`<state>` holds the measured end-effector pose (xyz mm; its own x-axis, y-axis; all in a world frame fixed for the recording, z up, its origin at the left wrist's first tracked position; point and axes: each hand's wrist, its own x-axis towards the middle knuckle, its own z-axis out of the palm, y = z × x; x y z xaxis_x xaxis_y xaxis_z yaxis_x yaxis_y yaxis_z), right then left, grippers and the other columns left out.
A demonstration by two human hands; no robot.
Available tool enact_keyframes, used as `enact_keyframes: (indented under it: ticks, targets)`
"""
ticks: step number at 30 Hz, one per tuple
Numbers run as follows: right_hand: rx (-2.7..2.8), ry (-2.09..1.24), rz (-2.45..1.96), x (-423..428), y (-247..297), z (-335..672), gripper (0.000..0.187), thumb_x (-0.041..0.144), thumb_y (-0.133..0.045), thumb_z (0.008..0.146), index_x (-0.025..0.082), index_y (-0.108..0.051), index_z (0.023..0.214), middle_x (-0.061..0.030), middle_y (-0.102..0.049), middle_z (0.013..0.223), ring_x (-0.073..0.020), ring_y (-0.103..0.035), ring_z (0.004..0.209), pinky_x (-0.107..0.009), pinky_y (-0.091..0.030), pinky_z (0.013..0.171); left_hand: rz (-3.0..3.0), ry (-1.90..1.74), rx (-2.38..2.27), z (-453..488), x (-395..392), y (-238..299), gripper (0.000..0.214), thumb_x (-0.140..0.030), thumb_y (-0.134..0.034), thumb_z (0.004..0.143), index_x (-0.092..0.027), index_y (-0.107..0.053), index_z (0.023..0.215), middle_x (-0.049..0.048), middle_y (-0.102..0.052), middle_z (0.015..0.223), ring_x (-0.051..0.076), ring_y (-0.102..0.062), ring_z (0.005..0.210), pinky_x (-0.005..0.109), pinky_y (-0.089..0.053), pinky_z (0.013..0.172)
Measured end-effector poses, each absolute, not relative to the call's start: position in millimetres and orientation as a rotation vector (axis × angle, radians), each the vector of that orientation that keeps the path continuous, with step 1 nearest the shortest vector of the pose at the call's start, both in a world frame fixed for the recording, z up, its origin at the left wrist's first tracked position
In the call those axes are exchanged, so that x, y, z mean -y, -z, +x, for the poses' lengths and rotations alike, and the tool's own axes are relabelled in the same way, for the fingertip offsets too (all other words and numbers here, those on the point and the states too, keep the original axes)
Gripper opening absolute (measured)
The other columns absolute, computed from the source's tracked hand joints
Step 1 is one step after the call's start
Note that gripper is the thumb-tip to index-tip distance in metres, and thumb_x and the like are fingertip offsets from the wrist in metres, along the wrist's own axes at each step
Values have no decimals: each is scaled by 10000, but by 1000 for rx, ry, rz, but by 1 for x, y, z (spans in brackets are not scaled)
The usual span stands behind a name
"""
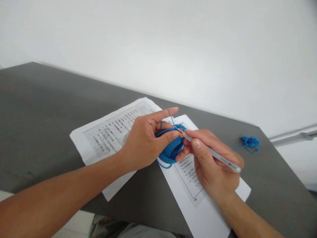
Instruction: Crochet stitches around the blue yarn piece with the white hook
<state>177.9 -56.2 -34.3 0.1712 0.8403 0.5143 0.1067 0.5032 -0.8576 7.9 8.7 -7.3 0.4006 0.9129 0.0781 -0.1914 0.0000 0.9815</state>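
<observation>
Head view.
- Blue crocheted piece (170, 151): above the surface (49, 115), between your two hands; its upper edge lies under your left thumb.
- Left hand (150, 138): clamped on the piece, index finger extended, a strand of blue yarn (170, 114) passing over it. The nearer hand to the piece.
- Right hand (215, 160): closed on a crochet hook (220, 157), held like a pen.
- Hook, long axis: slanting from butt at lower right to tip at upper left, meeting the piece's edge just beside your left thumb. Whether the tip sits inside a stitch, you cannot tell.
- Orange ring (181, 133): at that edge, near the tip.
- Yarn bundle (250, 141): on the surface, well to the right.
- Two printed sheets (94, 132): beneath your hands.
</observation>
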Motion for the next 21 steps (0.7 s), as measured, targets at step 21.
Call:
enact_keyframes:
  ticks: [21]
  targets:
    - [1828, 437, -1035, 67, 34, 165, 373, 12, -692, 987, 150, -750, 1329, -98, -727, 1020, -171, -728, 798, -293, -611, 610, 895, -1048, -607, 13, -1, 8, 645, -109, -940, 728, -102, -759, 1347, 30, -852, 810, 143, -767, 722, 224, -625, 694]
